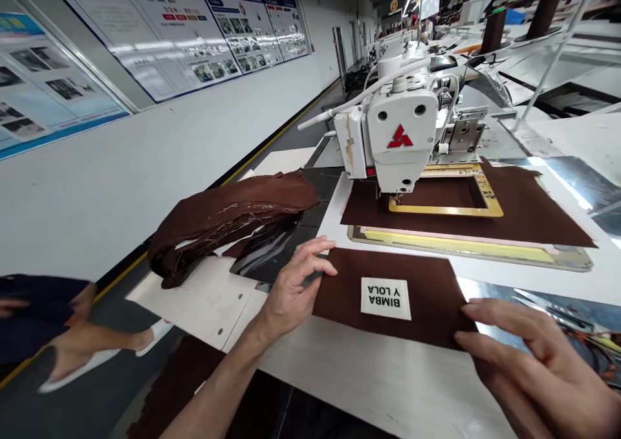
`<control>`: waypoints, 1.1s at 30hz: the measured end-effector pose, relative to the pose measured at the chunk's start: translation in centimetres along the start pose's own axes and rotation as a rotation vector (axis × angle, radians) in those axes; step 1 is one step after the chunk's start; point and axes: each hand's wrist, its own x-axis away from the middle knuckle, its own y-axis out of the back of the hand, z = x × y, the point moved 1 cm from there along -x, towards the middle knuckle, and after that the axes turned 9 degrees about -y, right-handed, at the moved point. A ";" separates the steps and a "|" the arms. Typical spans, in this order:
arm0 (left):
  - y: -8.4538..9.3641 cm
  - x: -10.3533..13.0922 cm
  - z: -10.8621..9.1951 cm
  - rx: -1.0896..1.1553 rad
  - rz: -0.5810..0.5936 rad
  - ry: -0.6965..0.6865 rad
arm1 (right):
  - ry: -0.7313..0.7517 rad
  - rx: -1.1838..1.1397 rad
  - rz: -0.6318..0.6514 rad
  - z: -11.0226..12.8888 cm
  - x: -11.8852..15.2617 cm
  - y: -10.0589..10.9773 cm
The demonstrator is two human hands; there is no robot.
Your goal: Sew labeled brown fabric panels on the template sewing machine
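A brown fabric piece (339, 290) lies before me, carrying a white label (383, 310) lettered "BIMBA Y LOLA", which reads upside down from my side. My left hand (294, 287) grips its left edge with curled fingers, close to the far corner. At the right edge, my right hand (538, 355) pinches the cloth between thumb and fingers. Just beyond stands a white sewing machine (400, 138) with a red emblem. Under its head, a yellow frame (446, 211) rests on a larger brown fabric panel (528, 206).
A heap of brown fabric (233, 213) with loose threads lies to the left. Scissors (553, 306) and other small tools sit at the right. Thread cones (495, 30) stand at the back right. A person's legs (82, 345) show on the walkway at left.
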 end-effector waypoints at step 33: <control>-0.9 -2.9 -4.1 -0.156 0.125 -0.014 | 0.493 -0.034 0.736 4.9 -16.2 -5.3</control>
